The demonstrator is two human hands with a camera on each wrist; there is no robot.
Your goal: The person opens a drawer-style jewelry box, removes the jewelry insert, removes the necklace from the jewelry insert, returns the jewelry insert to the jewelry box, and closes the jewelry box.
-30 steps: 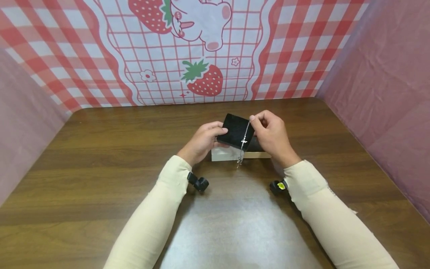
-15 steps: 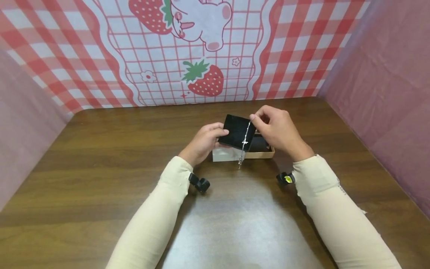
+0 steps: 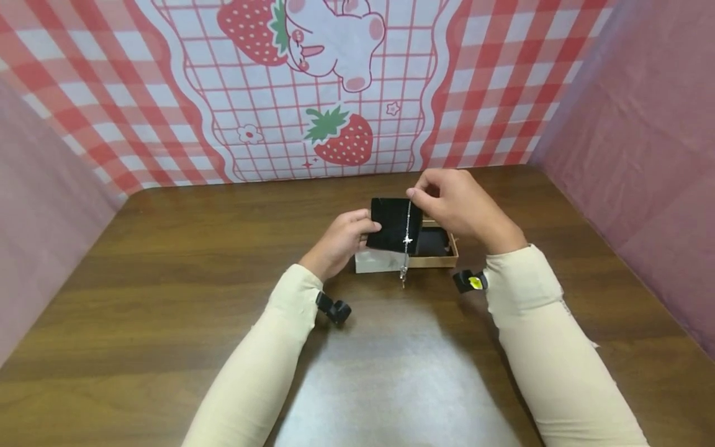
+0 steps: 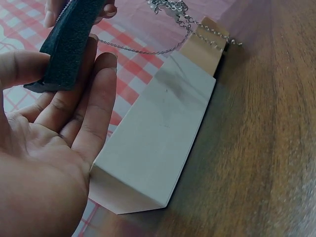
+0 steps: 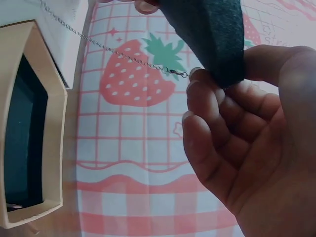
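A flat black jewelry pad (image 3: pixel 389 223) is held up above the table, slightly in front of a box. My left hand (image 3: pixel 337 242) grips its left edge, thumb in front and fingers behind. Down the pad's right side hangs a silver chain necklace (image 3: pixel 407 240) with small charms, its lower end dangling below the pad. My right hand (image 3: pixel 463 202) pinches the necklace at the pad's top right corner. In the right wrist view, a clasp at one end of the necklace (image 5: pixel 118 53) lies by those fingertips, and the pad (image 5: pixel 212 29) sits between thumb and fingers.
Behind the pad, a narrow box with a gold rim (image 3: pixel 438 262) and black inside lies partly covered by a white sleeve or lid (image 3: pixel 382 264). All stand on a brown wooden table (image 3: pixel 167 279). A checked strawberry cloth (image 3: pixel 341 139) hangs at the back.
My right hand has moved up and slightly right, uncovering more of the box's right part. The pad has turned to sit straighter. Both hands keep their hold.
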